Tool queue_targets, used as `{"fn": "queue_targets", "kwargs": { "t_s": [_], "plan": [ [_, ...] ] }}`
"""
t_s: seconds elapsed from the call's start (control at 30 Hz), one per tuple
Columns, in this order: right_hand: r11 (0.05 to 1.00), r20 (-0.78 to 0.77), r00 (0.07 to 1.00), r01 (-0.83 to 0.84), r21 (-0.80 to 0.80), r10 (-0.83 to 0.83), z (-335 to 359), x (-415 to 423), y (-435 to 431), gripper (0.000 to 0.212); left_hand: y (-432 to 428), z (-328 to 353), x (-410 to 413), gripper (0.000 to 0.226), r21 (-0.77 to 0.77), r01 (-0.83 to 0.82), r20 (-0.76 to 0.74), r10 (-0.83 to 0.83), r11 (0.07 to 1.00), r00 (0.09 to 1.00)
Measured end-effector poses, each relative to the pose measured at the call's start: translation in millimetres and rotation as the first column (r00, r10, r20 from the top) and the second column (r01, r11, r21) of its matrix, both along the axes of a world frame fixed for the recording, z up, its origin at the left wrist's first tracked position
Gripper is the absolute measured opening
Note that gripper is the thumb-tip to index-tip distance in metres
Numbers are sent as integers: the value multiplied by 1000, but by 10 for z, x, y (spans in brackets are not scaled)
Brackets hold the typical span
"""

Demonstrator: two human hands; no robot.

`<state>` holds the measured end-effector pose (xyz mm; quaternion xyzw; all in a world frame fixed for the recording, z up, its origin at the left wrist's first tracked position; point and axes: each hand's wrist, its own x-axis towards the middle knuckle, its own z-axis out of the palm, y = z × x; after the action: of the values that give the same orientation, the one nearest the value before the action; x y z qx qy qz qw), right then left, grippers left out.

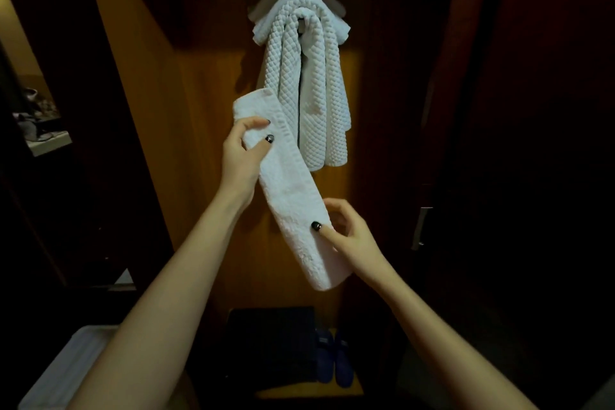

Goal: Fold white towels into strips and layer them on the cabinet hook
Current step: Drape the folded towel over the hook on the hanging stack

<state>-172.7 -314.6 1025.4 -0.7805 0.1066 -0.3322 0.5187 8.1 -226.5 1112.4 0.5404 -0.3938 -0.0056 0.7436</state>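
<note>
White towel strip (289, 196), centre frame: left hand (241, 151) pinches its upper end, right hand (346, 233) its lower. Waffle towels (309, 93) hang above

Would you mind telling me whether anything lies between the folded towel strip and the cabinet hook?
Only the waffle-weave towels already draped over the hook; the space up from the folded towel strip looks clear.

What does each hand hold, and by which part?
Both hold one folded towel strip: the left hand pinches near its upper end, the right hand its edge toward the lower end.
</note>
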Motion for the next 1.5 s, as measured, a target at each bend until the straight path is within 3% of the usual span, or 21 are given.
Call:
{"fn": "queue_targets", "kwargs": {
  "t_s": [0.13, 0.27, 0.4, 0.63, 0.8, 0.97, 1.1, 1.27, 1.5],
  "plan": [
    [995, -172, 983, 58, -82, -71, -120, -28, 25, 31, 11, -71, 63, 29, -36, -37, -134, 32, 999, 990],
    [974, -51, 988, 133, -183, -145, -178, -104, 69, 47, 46, -151, 99, 28, -65, -49, -261, 31, 997, 965],
    [948, 33, 974, 228, -220, -226, -278, -166, 115, 31, 46, -210, 94, 28, -87, -42, -340, 10, 995, 940],
    [935, -141, 949, 237, -265, -281, -335, -218, 56, 19, -41, -261, 38, 30, -81, -17, -394, -16, 997, 919],
    [820, -39, 928, 307, -483, -370, -326, -316, 69, 14, -95, -246, 37, 30, -108, -20, -406, -25, 994, 914],
    [710, -35, 861, 396, -582, -508, -308, -333, 3, 8, -173, -168, -15, 27, -107, -16, -354, -23, 994, 935],
    [793, -46, 876, 410, -451, -480, -287, -361, -69, 9, -226, -107, -36, 29, -71, -25, -313, 1, 997, 950],
    [939, -27, 944, 325, -111, -330, -299, -391, -171, 14, -258, -59, -45, 29, -76, 18, -293, -39, 997, 955],
    [986, -40, 999, 42, 161, -36, -375, -434, -273, 10, -229, 27, -117, 30, -108, 166, -308, -192, 980, 932]
  ]
}}
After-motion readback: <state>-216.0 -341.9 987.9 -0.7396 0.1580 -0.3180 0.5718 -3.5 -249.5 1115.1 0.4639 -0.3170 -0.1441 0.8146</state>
